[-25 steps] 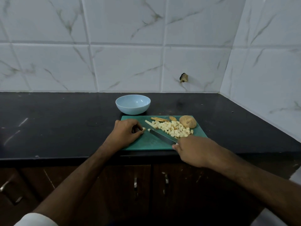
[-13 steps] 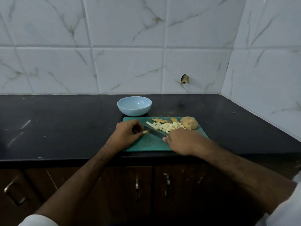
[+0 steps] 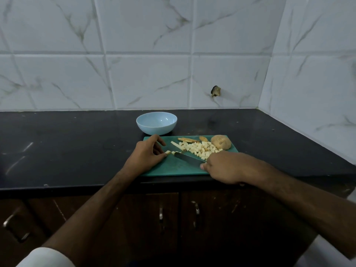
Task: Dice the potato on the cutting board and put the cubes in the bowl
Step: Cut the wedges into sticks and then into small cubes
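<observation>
A green cutting board point(image 3: 173, 168) lies on the black counter. On it sits a heap of pale potato cubes point(image 3: 200, 150), a few long strips point(image 3: 185, 140) and an uncut brown potato piece point(image 3: 221, 142) at the far right. My left hand point(image 3: 148, 156) rests on the board's left side and pinches a small potato stub point(image 3: 168, 152). My right hand point(image 3: 225, 167) grips the handle of a knife point(image 3: 187, 159), whose blade points left with its tip just right of the stub. A light blue bowl point(image 3: 156, 123) stands behind the board with nothing in it.
The black counter point(image 3: 67, 147) runs along tiled walls, with the right wall close to the board. Below the counter edge are dark wooden cabinet doors with metal handles point(image 3: 160, 215). A small dark hole point(image 3: 216, 91) marks the back wall.
My right hand has drawn back toward the board's near edge with the knife, uncovering the cubes. A small cut piece now lies beside the stub held by my left hand.
</observation>
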Demonstrator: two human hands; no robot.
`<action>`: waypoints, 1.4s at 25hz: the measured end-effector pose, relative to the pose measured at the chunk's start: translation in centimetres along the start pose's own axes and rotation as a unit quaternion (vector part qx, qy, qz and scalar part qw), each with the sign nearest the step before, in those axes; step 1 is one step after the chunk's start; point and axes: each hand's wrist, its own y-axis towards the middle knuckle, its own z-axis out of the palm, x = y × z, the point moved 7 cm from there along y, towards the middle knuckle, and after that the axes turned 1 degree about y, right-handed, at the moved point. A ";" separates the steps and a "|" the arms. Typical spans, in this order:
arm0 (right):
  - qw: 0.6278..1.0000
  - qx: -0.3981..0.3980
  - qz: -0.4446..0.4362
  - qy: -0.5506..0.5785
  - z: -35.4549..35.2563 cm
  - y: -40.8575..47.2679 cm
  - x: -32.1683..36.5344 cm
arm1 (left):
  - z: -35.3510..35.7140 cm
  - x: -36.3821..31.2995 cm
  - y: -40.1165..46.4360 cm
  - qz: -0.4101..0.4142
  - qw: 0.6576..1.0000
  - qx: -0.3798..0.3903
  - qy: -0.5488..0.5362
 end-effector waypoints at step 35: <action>0.999 -0.026 -0.018 0.013 2.0 -0.3 0.4 | -0.3 1.6 -0.3 -0.059 0.985 -0.007 0.165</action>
